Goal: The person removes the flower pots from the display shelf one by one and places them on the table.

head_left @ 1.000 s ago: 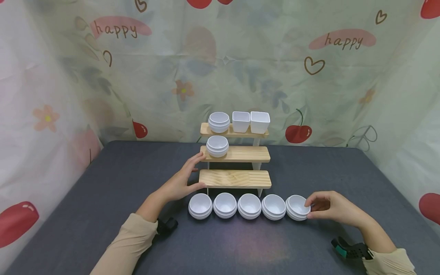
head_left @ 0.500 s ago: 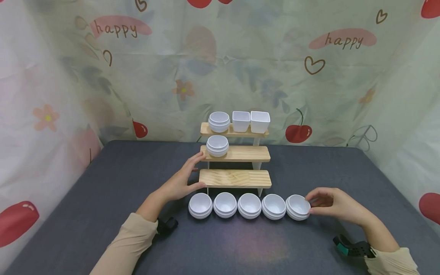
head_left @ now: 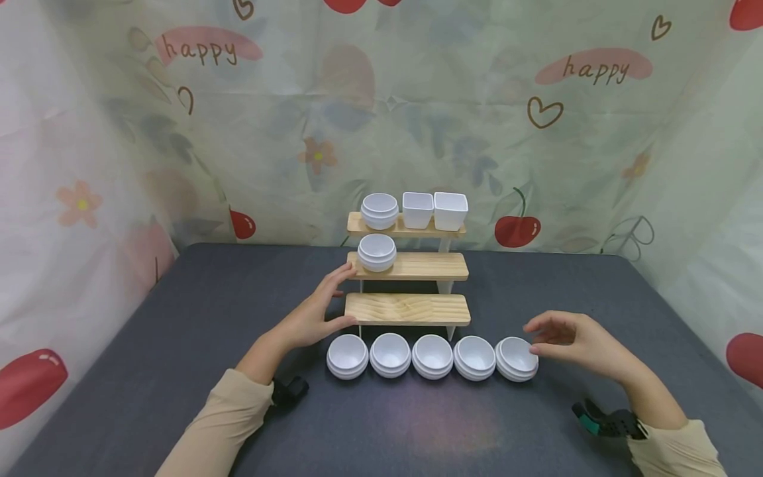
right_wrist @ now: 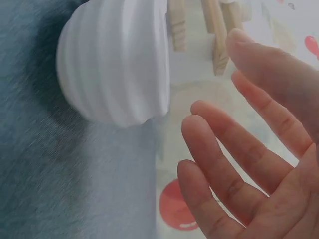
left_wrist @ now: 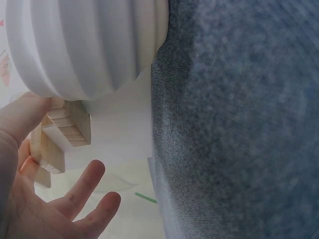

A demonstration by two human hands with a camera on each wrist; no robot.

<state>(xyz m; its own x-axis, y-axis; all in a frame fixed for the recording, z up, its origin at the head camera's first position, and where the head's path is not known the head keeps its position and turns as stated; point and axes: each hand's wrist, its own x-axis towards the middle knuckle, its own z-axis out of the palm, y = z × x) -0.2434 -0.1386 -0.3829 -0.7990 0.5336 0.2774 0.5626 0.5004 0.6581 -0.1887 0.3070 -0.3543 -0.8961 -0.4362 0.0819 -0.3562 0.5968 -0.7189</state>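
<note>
In the head view my left hand (head_left: 312, 315) touches the left end of a three-tier wooden display stand (head_left: 426, 266), its fingertips at the middle shelf and its thumb at the lowest. Several round white bowls stand in a row before it. At the row's right end is a bowl (head_left: 516, 359) with a ridged outside; my right hand (head_left: 578, 341) hovers just above its right side, fingers loosely bent and holding nothing. The right wrist view shows this ridged bowl (right_wrist: 114, 62) apart from the fingers. The row's leftmost bowl (head_left: 348, 356) stands below my left thumb.
On the top shelf are a round white bowl (head_left: 379, 211) and two square white cups (head_left: 451, 211). Another round bowl (head_left: 377, 252) sits at the middle shelf's left end. A dark cloth covers the table (head_left: 417, 430); a printed curtain (head_left: 387, 119) hangs behind.
My right hand has let go of the rightmost bowl and risen slightly up and back from it. The left hand and the bowls have stayed in place.
</note>
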